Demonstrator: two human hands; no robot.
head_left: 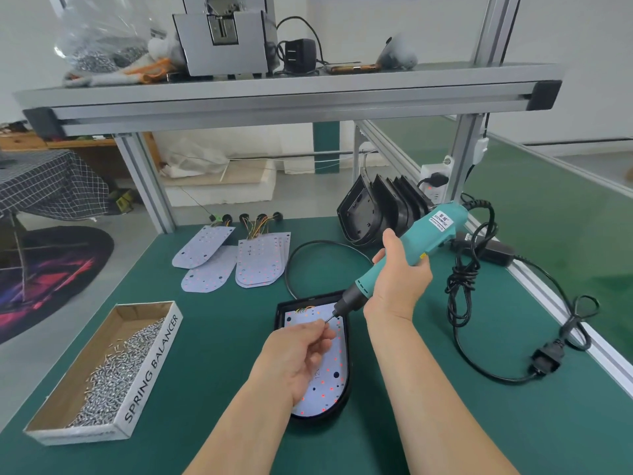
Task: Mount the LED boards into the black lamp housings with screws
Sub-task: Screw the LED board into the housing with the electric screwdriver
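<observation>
A black lamp housing [279, 311] lies on the green table, with a white LED board [330, 382] dotted red seated inside it. My right hand [399, 279] grips a teal electric screwdriver [421, 240], tilted down to the left, its bit tip just above the board's upper part. My left hand [301, 354] hovers over the board and pinches a small screw at the bit tip. Loose LED boards [262, 265] with coloured wires lie farther back. A stack of black housings [380, 207] leans behind the screwdriver.
A cardboard box [150, 366] marked SPRING BALANCER, holding many screws, sits at the left. The screwdriver's black cable and plug [546, 359] coil at the right near the table edge. An aluminium shelf frame [274, 101] spans overhead with posts at the back.
</observation>
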